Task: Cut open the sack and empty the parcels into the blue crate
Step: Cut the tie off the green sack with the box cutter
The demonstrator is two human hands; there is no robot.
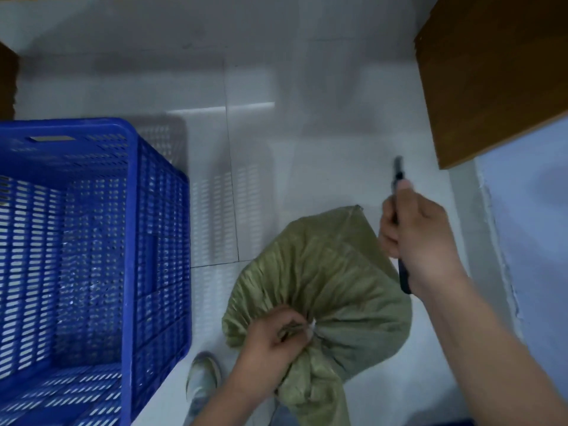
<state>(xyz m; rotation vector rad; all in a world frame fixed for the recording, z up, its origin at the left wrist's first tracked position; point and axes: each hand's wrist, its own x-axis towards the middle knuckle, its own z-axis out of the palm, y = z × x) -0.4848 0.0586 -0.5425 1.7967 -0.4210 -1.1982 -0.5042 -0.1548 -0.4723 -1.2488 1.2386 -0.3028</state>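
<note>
Blue crate [92,229]: slotted walls, on floor, nothing visible inside. Green sack [322,290]: tied shut, on white floor [276,72] just right of crate; contents hidden. Left hand [273,342]: fingers curled round gathered neck. Right hand [415,238]: fingers wrapped around dark cutter [398,170], above sack.

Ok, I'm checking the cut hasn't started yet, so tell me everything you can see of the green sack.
The green sack looks like woven plastic, olive, creased and bulging. It stands on the pale tiled floor, right of the blue crate. Its neck is gathered and seems tied shut; the left hand grips that bunch. The right hand holds a dark cutter beside its far corner. No cut shows.
</note>
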